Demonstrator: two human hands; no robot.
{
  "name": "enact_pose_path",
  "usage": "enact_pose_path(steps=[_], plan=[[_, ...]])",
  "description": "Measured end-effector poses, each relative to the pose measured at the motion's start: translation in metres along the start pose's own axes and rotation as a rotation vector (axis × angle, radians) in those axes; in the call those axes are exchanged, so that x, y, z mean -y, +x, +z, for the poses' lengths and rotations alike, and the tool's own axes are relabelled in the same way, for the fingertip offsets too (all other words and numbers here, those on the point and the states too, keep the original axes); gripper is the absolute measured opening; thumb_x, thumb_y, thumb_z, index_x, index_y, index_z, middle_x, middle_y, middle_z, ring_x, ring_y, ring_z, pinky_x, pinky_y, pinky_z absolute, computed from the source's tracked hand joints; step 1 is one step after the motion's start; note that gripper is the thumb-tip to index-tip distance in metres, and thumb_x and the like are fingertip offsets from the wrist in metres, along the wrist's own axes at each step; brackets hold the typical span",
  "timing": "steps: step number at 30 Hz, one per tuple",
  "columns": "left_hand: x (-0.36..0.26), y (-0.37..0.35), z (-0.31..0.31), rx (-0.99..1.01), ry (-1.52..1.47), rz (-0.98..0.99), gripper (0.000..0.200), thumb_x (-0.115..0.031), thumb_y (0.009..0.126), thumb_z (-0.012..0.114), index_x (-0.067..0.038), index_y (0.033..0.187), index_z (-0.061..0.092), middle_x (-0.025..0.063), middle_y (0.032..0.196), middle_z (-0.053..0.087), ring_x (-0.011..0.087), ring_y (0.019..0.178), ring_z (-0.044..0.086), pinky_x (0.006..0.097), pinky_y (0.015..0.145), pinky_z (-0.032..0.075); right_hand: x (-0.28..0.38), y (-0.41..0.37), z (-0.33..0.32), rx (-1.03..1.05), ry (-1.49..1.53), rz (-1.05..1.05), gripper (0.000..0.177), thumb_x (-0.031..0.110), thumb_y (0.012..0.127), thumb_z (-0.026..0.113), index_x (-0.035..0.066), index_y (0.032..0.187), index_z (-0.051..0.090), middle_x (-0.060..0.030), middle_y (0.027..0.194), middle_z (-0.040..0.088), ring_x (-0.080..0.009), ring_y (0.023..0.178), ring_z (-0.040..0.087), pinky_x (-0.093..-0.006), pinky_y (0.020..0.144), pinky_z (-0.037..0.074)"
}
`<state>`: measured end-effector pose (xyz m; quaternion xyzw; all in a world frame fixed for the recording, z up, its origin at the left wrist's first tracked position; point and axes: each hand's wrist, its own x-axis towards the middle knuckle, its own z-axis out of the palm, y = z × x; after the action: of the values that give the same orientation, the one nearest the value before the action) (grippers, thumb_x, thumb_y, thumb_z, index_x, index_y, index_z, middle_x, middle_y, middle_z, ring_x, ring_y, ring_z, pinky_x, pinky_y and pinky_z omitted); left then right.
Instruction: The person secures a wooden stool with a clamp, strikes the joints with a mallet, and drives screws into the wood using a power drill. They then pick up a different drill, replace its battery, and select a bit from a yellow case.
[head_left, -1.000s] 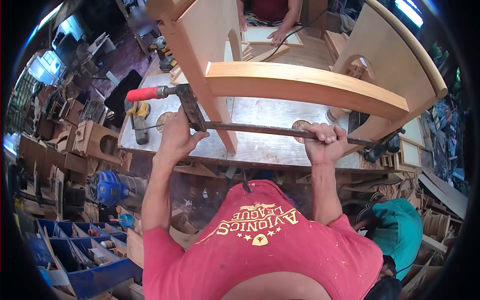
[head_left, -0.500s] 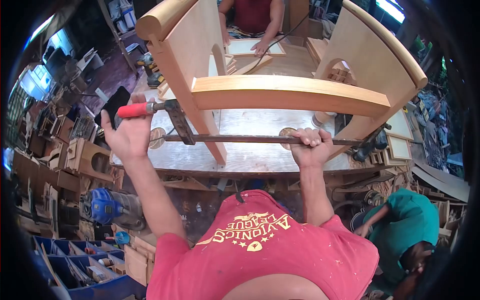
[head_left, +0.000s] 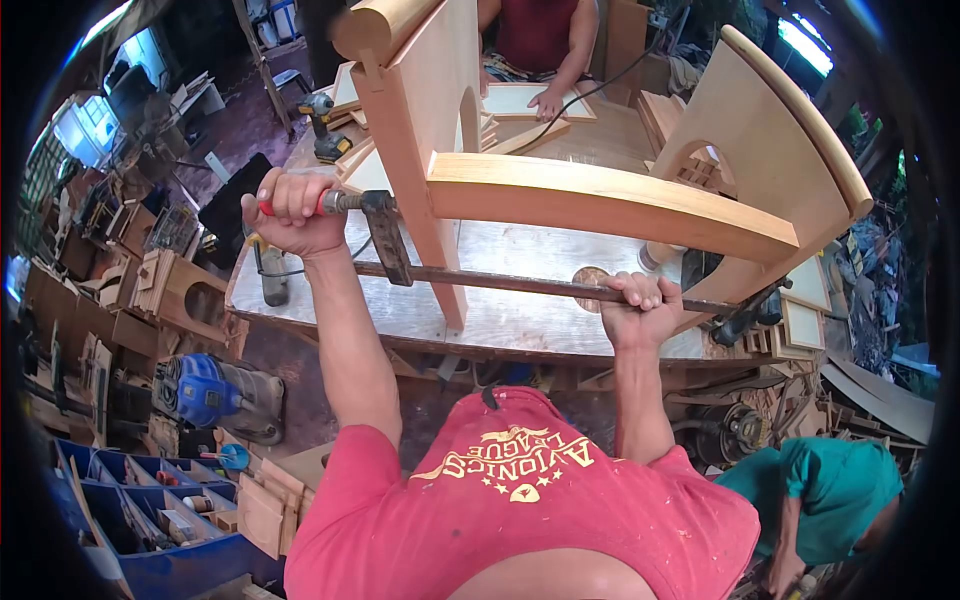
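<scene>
A long bar clamp [head_left: 490, 281] spans the front of a pale wooden frame with two side panels. Its screw jaw [head_left: 388, 240] sits close to the left leg [head_left: 448, 270], and the far end lies by the right panel [head_left: 770, 150]. My left hand [head_left: 300, 212] is wrapped round the clamp's red handle, which is mostly hidden in the fingers. Further right, my right hand [head_left: 642, 308] grips the steel bar from below, fingers curled over it. Above the bar, a curved wooden rail [head_left: 610, 195] joins the two panels.
The frame stands on a worn worktable [head_left: 540, 335]. A cordless drill [head_left: 325, 128] is at the table's left. Across it, a person in dark red [head_left: 545, 35] rests a hand near a framed panel. Someone in green [head_left: 835, 495] bends down at lower right. A blue vacuum [head_left: 215, 395] stands lower left.
My left hand has gone from an open palm against the red handle to fingers closed round it. The view has shifted slightly. The person in green has bent lower.
</scene>
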<state>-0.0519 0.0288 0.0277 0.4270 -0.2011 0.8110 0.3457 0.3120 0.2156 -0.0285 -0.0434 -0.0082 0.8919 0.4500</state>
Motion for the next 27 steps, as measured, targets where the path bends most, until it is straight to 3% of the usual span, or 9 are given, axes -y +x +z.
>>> enact_pose_path(steps=[1, 4, 7, 11, 12, 16, 21, 25, 27], plan=[[0.001, 0.0, 0.003, 0.0, 0.003, -0.016, 0.026, -0.031, 0.087, 0.063, -0.005, 0.086, 0.059, -0.004, 0.053, 0.045, 0.0099, 0.049, 0.042, 0.0279, 0.063, 0.039, 0.0, -0.001, -0.001, -0.004, 0.002, -0.005, 0.031, 0.02, 0.07, 0.054, 0.017, 0.046, 0.035, 0.0006, 0.043, 0.036, -0.0158, 0.047, 0.04, -0.0376, 0.071, 0.042], [0.004, -0.003, 0.045, -0.852, 0.231, 0.14, 0.026, -0.026, 0.087, 0.063, -0.002, 0.093, 0.056, -0.0015, 0.061, 0.048, 0.0132, 0.058, 0.048, 0.0332, 0.07, 0.043, 0.001, -0.001, -0.002, 0.012, -0.006, -0.006, 0.031, 0.02, 0.071, 0.053, 0.017, 0.046, 0.036, 0.0, 0.044, 0.038, -0.0163, 0.049, 0.041, -0.0377, 0.071, 0.042], [0.007, 0.001, 0.063, -1.016, 0.243, 0.29, 0.026, -0.022, 0.088, 0.062, 0.001, 0.098, 0.054, 0.0004, 0.066, 0.048, 0.0167, 0.065, 0.051, 0.0366, 0.075, 0.045, 0.003, 0.0, -0.007, 0.051, 0.015, 0.025, 0.031, 0.02, 0.073, 0.052, 0.016, 0.046, 0.037, -0.0004, 0.045, 0.041, -0.0168, 0.051, 0.042, -0.0384, 0.071, 0.043], [-0.02, -0.004, 0.018, -0.679, 0.288, 0.107, 0.024, -0.018, 0.091, 0.056, 0.005, 0.095, 0.057, -0.0046, 0.056, 0.039, 0.009, 0.053, 0.042, 0.0272, 0.06, 0.039, 0.005, 0.003, -0.01, 0.086, -0.011, 0.052, 0.03, 0.021, 0.074, 0.052, 0.016, 0.047, 0.039, -0.0003, 0.046, 0.04, -0.0171, 0.052, 0.043, -0.0388, 0.073, 0.044], [-0.019, 0.0, 0.02, -0.711, 0.274, 0.126, 0.021, -0.016, 0.092, 0.054, 0.004, 0.09, 0.058, -0.0063, 0.053, 0.036, 0.0067, 0.05, 0.038, 0.0252, 0.054, 0.035, 0.004, 0.003, -0.01, 0.093, -0.003, 0.067, 0.03, 0.021, 0.074, 0.052, 0.016, 0.047, 0.04, -0.0004, 0.046, 0.039, -0.0174, 0.052, 0.043, -0.0388, 0.073, 0.044], [-0.028, -0.001, 0.015, -0.634, 0.311, 0.06, 0.013, -0.011, 0.095, 0.049, -0.004, 0.085, 0.052, -0.0063, 0.053, 0.033, 0.006, 0.05, 0.039, 0.0254, 0.055, 0.038, 0.01, 0.002, -0.015, 0.084, 0.023, 0.039, 0.03, 0.022, 0.075, 0.052, 0.017, 0.048, 0.039, -0.0013, 0.047, 0.04, -0.0193, 0.052, 0.044, -0.0398, 0.077, 0.045], [-0.03, 0.0, 0.016, -0.57, 0.256, 0.018, 0.014, -0.01, 0.096, 0.048, -0.001, 0.087, 0.053, -0.0055, 0.053, 0.032, 0.008, 0.051, 0.035, 0.0262, 0.056, 0.034, 0.012, 0.001, -0.016, 0.072, 0.001, 0.048, 0.031, 0.021, 0.076, 0.051, 0.017, 0.047, 0.039, -0.0034, 0.048, 0.042, -0.0204, 0.054, 0.045, -0.041, 0.078, 0.046], [-0.026, -0.002, 0.01, -0.382, 0.15, -0.007, 0.012, -0.006, 0.094, 0.048, 0.003, 0.095, 0.057, -0.0046, 0.051, 0.033, 0.0078, 0.05, 0.036, 0.026, 0.057, 0.034, 0.012, 0.004, -0.019, 0.093, -0.005, 0.056, 0.033, 0.022, 0.078, 0.05, 0.015, 0.047, 0.039, -0.0037, 0.049, 0.043, -0.0208, 0.055, 0.045, -0.0421, 0.079, 0.046], [-0.02, -0.002, 0.008, -0.275, 0.148, -0.004, 0.013, -0.007, 0.092, 0.05, 0.003, 0.097, 0.058, -0.0045, 0.051, 0.034, 0.0077, 0.05, 0.036, 0.026, 0.058, 0.034, 0.013, 0.005, -0.022, 0.145, -0.026, 0.059, 0.031, 0.022, 0.079, 0.051, 0.013, 0.05, 0.045, -0.0047, 0.052, 0.048, -0.0209, 0.059, 0.049, -0.0414, 0.08, 0.048]])
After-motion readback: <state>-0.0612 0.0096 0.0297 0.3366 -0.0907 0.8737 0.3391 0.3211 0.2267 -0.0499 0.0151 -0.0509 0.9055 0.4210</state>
